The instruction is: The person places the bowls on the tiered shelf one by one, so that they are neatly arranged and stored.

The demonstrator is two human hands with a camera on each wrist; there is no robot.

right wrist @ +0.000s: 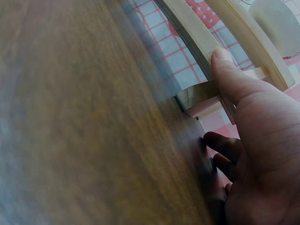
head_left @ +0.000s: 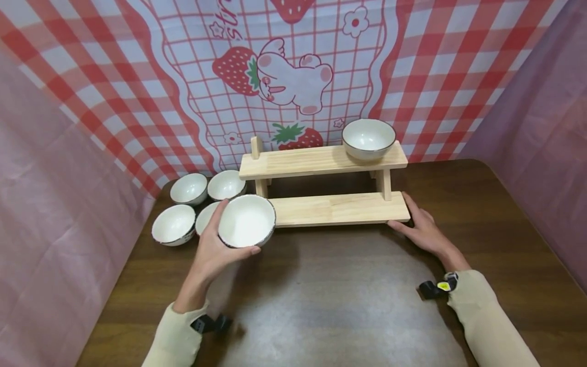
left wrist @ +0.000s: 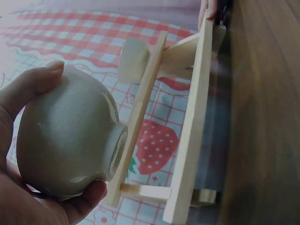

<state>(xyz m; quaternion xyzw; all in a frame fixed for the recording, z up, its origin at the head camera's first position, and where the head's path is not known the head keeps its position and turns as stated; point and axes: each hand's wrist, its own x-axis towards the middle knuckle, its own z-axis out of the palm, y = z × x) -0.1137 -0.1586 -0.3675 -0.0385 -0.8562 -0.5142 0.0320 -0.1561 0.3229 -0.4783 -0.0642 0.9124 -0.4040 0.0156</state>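
Observation:
My left hand [head_left: 213, 255] grips a white bowl [head_left: 247, 220] with a dark rim, thumb and fingers around its sides. Raised over the table, the bowl is tilted so its inside shows in the head view; its pale outside and foot [left wrist: 118, 152] show in the left wrist view. A two-tier wooden shelf [head_left: 330, 210] stands at the back, just right of this bowl. My right hand [head_left: 426, 232] holds the lower plank's right end, thumb [right wrist: 225, 63] on the plank's front edge. Another bowl [head_left: 368, 138] sits upright on the upper plank's right end.
Several similar bowls stand at the table's left, among them a front-left bowl [head_left: 174, 225] and a back bowl [head_left: 227, 184]; one is partly hidden by my left hand. A wooden peg [head_left: 256, 147] rises at the upper plank's left end. A checked strawberry cloth [head_left: 293, 76] hangs behind.

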